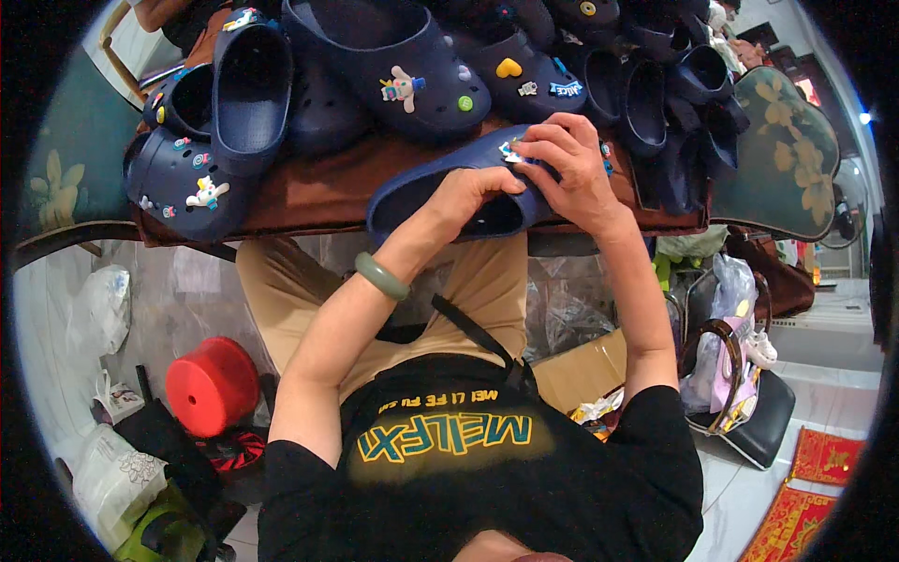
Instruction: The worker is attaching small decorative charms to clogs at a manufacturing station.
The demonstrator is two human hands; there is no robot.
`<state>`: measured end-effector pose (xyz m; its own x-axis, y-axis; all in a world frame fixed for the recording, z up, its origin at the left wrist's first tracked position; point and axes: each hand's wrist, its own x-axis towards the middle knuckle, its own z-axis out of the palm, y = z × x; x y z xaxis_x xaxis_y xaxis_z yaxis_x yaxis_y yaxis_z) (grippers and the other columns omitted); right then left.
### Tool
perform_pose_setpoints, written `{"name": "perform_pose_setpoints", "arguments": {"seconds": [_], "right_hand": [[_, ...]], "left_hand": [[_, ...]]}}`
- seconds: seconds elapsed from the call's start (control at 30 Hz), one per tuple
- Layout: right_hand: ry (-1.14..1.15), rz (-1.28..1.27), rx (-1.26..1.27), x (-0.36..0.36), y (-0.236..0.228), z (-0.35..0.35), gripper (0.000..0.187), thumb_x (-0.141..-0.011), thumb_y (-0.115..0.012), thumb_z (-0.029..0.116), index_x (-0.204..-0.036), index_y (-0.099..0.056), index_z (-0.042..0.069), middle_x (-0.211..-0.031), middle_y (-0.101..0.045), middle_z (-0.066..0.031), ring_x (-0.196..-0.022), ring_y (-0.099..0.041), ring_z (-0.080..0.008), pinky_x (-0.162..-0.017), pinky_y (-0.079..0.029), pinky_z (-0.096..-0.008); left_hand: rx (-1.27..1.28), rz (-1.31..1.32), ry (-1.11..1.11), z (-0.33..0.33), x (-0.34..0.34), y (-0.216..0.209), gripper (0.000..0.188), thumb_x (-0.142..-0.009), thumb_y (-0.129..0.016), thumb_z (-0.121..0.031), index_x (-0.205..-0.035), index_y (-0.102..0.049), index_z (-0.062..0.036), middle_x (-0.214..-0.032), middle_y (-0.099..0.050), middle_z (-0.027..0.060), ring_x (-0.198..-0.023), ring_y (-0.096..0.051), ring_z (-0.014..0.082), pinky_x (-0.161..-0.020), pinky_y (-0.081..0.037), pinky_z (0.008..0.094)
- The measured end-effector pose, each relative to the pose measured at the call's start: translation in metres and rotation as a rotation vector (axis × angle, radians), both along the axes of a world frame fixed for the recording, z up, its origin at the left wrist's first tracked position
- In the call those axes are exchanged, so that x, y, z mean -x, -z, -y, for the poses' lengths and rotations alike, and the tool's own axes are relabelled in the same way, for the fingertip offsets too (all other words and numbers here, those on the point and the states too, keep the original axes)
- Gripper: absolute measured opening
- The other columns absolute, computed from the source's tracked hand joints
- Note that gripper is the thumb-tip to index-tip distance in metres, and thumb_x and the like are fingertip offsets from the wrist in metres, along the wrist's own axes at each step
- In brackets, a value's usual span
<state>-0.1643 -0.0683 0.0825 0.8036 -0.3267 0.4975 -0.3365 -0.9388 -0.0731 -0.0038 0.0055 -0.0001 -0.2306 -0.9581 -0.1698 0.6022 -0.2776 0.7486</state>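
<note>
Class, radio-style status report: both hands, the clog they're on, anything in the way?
Left hand holding navy clog at its opening. Right hand at small charm on its upper. Other clogs packed close behind, none between hands and charm.

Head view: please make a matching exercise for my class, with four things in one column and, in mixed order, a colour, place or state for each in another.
Things:
1. Bangle
2. Heart-shaped charm
3. Round spool-like object
4. Central clog

Descriptions:
A. Red
B. Dark blue, with the left hand and right hand on it
C. Greyish green, worn around the left arm
D. Yellow

Pairs: 1-C, 2-D, 3-A, 4-B
</note>
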Motion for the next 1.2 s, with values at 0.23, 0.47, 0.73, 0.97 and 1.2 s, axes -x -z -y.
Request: {"name": "perform_pose_setpoints", "arguments": {"seconds": [0.23,0.47,0.73,0.97,1.2], "right_hand": [[-0.035,-0.201,0.13,0.003,-0.015,-0.008,0.017,-0.083,-0.066,0.016,-0.099,-0.067,0.011,-0.106,-0.062,-0.0027,-0.111,-0.053,-0.0244,-0.103,-0.03,-0.0482],[0.029,0.032,-0.138,0.008,0.015,-0.006,0.017,-0.087,-0.063,0.011,-0.103,-0.068,0.009,-0.107,-0.062,-0.0068,-0.108,-0.054,-0.0262,-0.099,-0.036,-0.042],[0.044,0.101,-0.222,0.011,0.012,-0.005,0.022,-0.085,-0.064,0.008,-0.106,-0.069,0.008,-0.108,-0.061,-0.0079,-0.107,-0.054,-0.0266,-0.098,-0.038,-0.0393],[-0.094,-0.359,0.065,0.007,-0.029,-0.006,0.02,-0.078,-0.061,0.01,-0.097,-0.066,0.007,-0.097,-0.059,-0.0045,-0.104,-0.055,-0.0219,-0.097,-0.036,-0.0472],[-0.13,-0.443,0.033,-0.002,-0.038,-0.018,0.022,-0.076,-0.06,0.008,-0.096,-0.065,0.003,-0.094,-0.057,-0.006,-0.101,-0.056,-0.0234,-0.096,-0.037,-0.0463]], "left_hand": [[0.002,0.061,-0.019,-0.001,0.0,0.0,0.022,-0.083,-0.064,-0.018,-0.098,-0.067,-0.0025,-0.092,-0.065,0.0018,-0.083,-0.061,0.0111,-0.078,-0.048,0.0257],[0.009,-0.05,-0.063,0.006,-0.002,0.004,0.018,-0.087,-0.06,-0.014,-0.1,-0.066,-0.0021,-0.095,-0.067,0.0029,-0.084,-0.064,0.0122,-0.081,-0.05,0.0292],[0.005,-0.123,-0.037,0.0,-0.003,-0.009,0.02,-0.087,-0.062,-0.014,-0.103,-0.066,-0.0028,-0.099,-0.067,0.0032,-0.09,-0.064,0.0131,-0.083,-0.05,0.0291],[0.056,-0.005,-0.091,-0.002,0.004,-0.006,0.023,-0.08,-0.063,-0.016,-0.1,-0.065,-0.0042,-0.092,-0.065,0.0021,-0.081,-0.061,0.0101,-0.073,-0.048,0.0261],[0.219,0.165,-0.114,-0.009,0.003,-0.004,0.029,-0.084,-0.061,-0.013,-0.111,-0.062,-0.0048,-0.1,-0.063,-0.0009,-0.091,-0.059,0.0092,-0.08,-0.048,0.0258]]}}
